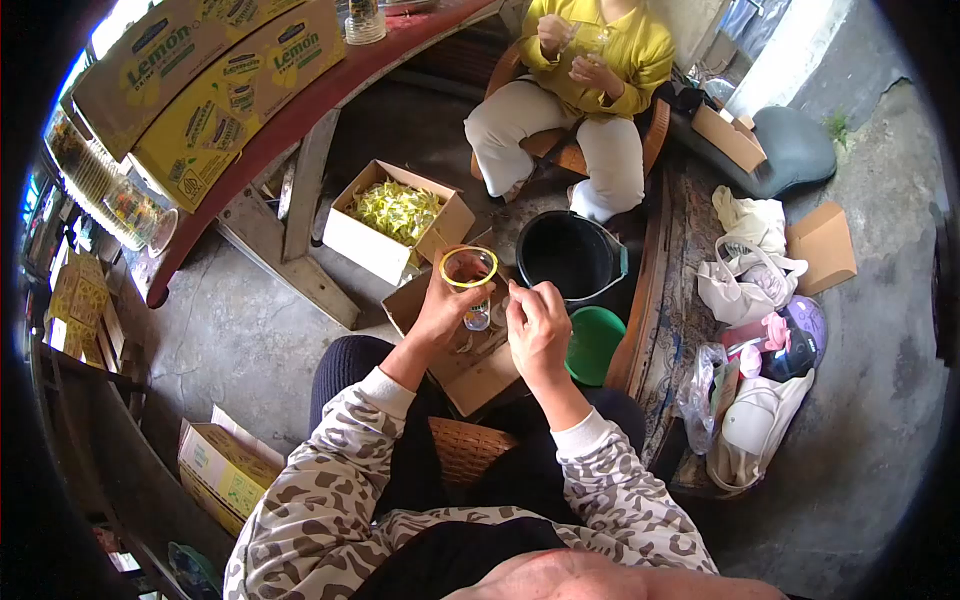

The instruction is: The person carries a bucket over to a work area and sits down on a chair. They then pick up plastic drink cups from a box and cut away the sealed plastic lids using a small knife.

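Note:
My left hand [438, 318] is closed around a clear plastic cup [477, 317] with a yellow rim, its mouth tilted up toward me. Just right of the cup, my right hand [541, 328] has thumb and fingers pinched together; whatever they hold, if anything, is too small to make out. Below both hands is an open cardboard box [472, 388]. Beyond my left hand stands a carton [362, 240] full of yellow-green strips [396, 210]. A black bucket [566, 256] and a green basin [597, 346] are close to my right hand.
A person in a yellow top [640, 60] sits opposite, both hands raised. Lemon cartons [225, 110] and stacked cups [120, 205] line the red table [385, 50] at left. Bags [755, 430] lie on the bench at right. An open carton [222, 465] is at lower left.

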A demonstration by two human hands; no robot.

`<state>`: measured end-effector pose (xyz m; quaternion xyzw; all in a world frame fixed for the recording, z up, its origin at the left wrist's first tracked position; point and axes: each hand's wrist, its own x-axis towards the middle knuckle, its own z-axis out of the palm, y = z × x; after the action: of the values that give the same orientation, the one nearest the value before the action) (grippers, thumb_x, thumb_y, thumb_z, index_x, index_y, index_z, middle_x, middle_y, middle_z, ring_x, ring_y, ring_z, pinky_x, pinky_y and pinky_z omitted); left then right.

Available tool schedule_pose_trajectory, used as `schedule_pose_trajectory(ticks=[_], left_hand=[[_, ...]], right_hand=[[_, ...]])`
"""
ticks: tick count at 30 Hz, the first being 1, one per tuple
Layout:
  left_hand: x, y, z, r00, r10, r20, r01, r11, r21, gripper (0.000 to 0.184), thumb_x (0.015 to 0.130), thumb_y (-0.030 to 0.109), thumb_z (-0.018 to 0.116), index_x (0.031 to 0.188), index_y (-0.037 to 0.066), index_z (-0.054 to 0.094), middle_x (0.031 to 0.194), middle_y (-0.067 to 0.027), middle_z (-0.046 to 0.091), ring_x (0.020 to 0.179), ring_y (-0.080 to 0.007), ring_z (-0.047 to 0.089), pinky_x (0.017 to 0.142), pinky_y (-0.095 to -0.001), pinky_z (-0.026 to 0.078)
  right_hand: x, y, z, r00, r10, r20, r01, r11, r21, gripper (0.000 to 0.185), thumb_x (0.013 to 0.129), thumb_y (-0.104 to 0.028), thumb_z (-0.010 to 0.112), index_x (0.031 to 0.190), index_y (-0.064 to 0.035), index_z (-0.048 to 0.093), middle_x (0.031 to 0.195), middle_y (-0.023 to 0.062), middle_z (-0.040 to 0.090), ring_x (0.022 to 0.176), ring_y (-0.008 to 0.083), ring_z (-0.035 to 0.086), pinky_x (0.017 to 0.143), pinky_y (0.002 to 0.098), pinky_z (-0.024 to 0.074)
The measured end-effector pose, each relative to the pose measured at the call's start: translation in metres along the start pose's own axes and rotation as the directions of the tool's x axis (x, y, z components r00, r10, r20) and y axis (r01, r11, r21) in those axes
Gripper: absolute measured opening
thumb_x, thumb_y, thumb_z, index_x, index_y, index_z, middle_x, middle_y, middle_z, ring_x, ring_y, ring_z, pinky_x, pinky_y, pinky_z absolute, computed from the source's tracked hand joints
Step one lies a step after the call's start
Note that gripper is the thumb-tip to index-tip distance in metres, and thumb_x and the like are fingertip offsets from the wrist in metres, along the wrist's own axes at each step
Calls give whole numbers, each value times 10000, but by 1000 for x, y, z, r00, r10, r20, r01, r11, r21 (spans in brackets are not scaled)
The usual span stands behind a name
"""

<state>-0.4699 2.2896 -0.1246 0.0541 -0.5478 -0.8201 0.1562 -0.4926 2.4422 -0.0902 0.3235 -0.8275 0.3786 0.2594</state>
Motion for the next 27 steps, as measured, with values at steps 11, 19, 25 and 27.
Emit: schedule_pose_trajectory(ticks=[11, 19, 25, 27], left_hand=[[0, -12, 6, 983, 29, 179, -40, 998, 58, 678, 760, 7, 779, 1312, 44, 388, 1132, -80, 565, 1066, -155, 564, 922, -312, 484], [4, -1, -7, 991, 101, 90, -114, 983, 145, 659, 760, 14, 761, 1305, 28, 391, 1128, -92, 568, 1069, -172, 585, 925, -327, 500], [-2, 1, 5, 972, 81, 220, -137, 957, 255, 692, 764, 85, 805, 1319, 24, 396, 1148, -97, 590, 1066, -175, 586, 925, -327, 492], [0, 4, 3, 973, 94, 213, -157, 938, 307, 704, 757, 105, 822, 1315, 13, 403, 1151, -106, 605, 1073, -177, 591, 927, -331, 494]], right_hand=[[2, 34, 10, 979, 202, -36, -194, 969, 155, 176, 779, 55, 673, 935, -26, 670, 768, 101, 555, 644, 267, 576, 574, 372, 470], [3, 5, -2, 1000, -7, -11, 7, 1000, 24, 189, 775, 39, 696, 941, -43, 662, 767, 84, 519, 712, 261, 565, 619, 375, 478], [2, 26, 7, 980, 200, -5, -198, 969, 145, 131, 807, 27, 678, 921, -35, 663, 770, 100, 552, 667, 276, 579, 591, 381, 470], [3, 28, 3, 983, 180, -42, -172, 972, 158, 154, 801, 37, 681, 933, -43, 667, 770, 92, 552, 647, 259, 570, 574, 366, 463]])
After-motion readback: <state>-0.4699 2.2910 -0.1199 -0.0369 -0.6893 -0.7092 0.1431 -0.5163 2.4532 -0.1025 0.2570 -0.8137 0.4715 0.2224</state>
